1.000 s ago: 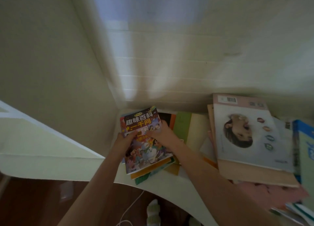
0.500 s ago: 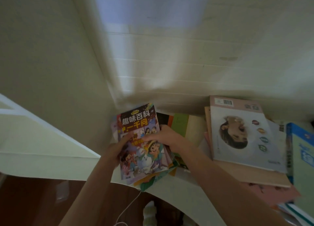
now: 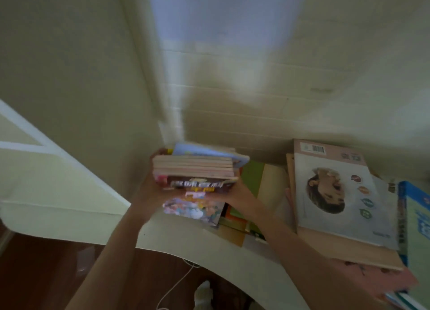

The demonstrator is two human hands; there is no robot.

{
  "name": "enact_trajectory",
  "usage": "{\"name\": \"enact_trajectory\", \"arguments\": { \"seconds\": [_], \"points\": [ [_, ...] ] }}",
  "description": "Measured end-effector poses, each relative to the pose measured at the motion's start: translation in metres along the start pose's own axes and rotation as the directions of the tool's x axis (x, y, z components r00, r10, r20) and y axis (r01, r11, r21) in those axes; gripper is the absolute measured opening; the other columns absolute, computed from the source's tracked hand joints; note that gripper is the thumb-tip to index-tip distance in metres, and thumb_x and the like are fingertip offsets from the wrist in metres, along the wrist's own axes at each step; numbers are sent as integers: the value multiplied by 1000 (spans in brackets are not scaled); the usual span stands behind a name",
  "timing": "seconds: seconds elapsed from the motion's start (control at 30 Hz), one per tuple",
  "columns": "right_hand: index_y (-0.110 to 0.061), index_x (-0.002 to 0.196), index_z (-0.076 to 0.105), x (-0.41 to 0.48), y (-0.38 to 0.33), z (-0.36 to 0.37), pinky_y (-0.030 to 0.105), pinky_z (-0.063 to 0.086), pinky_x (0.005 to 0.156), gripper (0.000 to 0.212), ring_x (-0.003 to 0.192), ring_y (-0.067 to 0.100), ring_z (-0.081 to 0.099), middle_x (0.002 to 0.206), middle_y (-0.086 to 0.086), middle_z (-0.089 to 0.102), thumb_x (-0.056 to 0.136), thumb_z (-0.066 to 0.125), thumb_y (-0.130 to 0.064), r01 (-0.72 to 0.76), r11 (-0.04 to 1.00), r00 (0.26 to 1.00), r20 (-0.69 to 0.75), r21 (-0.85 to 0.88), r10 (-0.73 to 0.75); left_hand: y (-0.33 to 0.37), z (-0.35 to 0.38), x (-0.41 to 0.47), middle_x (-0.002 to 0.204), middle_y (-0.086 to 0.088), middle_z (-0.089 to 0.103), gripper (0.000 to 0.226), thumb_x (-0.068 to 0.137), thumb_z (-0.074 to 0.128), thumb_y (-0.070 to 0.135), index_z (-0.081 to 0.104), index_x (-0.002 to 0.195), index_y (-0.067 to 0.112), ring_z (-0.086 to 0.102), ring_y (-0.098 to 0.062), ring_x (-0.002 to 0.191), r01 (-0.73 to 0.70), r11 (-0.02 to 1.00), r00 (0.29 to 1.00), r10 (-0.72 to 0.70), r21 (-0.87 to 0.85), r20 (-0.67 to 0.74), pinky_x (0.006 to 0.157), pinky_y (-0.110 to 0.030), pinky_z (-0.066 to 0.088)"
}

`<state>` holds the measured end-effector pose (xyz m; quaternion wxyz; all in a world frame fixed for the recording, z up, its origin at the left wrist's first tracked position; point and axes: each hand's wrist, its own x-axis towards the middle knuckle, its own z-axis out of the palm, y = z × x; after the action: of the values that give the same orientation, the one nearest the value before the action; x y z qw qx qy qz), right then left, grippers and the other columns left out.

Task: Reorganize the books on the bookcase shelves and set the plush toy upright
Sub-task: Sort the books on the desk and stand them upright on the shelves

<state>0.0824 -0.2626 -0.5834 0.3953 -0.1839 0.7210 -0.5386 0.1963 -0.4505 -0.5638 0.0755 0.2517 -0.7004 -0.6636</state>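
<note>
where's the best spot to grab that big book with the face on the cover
Take the face-cover book by its near right edge, coming from the front. It lies flat on top of a pile, and its near corner overhangs the books below, so fingers can likely slip under there.

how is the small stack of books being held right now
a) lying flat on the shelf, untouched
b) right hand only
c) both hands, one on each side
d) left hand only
c: the left hand grips the left side of the stack and the right hand its right side, tipping it up off the shelf.
</note>
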Motion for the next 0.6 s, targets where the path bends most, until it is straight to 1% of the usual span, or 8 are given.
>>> {"name": "enact_trajectory", "arguments": {
  "seconds": [0.1,0.17,0.2,0.3,0.37,0.47,0.53,0.6],
  "points": [
    [-20,138,23,5,-5,8,44,50,97,87,117,21,58,131,10,51,74,77,4,32,999,998,59,-17,-31,-23,-10,-7,98,-19,68,90,33,87,23,57,115,1,68,-13,79,107,994,994,-106,15,-39,71,-31,58],
    [-23,143,14,11,-10,16,39,53,93,96,112,14,61,128,7,53,74,76,6,61,998,995,77,-10,-60,-33,-17,-8,96,-15,69,89,37,87,18,55,117,-3,68,-10,73,102,995,993,-102,-9,-52,57,-21,53],
    [-24,144,11,13,-11,18,37,53,93,100,110,13,61,128,7,53,75,75,6,73,997,995,73,-1,-73,-34,-18,-9,98,-13,69,93,36,87,23,54,119,-2,69,-12,77,109,994,992,-109,-12,-68,58,-19,52],
    [-29,145,6,13,-9,16,25,55,86,102,108,14,62,129,9,53,77,73,5,74,997,995,68,0,-74,-36,-16,-9,107,-17,67,103,33,85,32,51,123,-1,67,-26,95,113,993,990,-116,-42,-85,72,-26,56],
    [-37,140,6,8,-9,12,19,54,82,100,104,13,62,128,8,54,78,73,3,55,998,995,81,-15,-54,-34,-16,-9,110,-17,66,110,30,89,38,49,125,1,66,-26,99,111,993,992,-113,-38,-59,81,-31,55],
    [-29,147,-4,7,-10,5,14,52,81,111,103,-5,60,125,-5,54,76,76,-1,53,997,993,111,-62,-45,-30,-16,-15,109,-6,68,119,25,92,52,49,128,9,66,-19,99,141,990,990,-142,-10,-20,84,-33,53],
    [-31,146,-11,8,-15,3,7,49,75,116,99,-14,57,122,-11,51,75,77,-2,67,994,992,116,-85,-57,-26,-13,-18,96,-1,69,98,38,95,40,53,121,8,67,-9,85,125,991,991,-123,38,-52,75,-26,56],
    [-29,147,-16,8,-19,7,7,49,77,121,105,-8,57,128,-4,49,75,78,-4,80,990,993,100,-116,-68,-24,-8,-18,71,-5,63,65,54,88,9,55,109,-2,63,-19,68,105,994,988,-101,25,-116,68,-33,54]
  ]
}}
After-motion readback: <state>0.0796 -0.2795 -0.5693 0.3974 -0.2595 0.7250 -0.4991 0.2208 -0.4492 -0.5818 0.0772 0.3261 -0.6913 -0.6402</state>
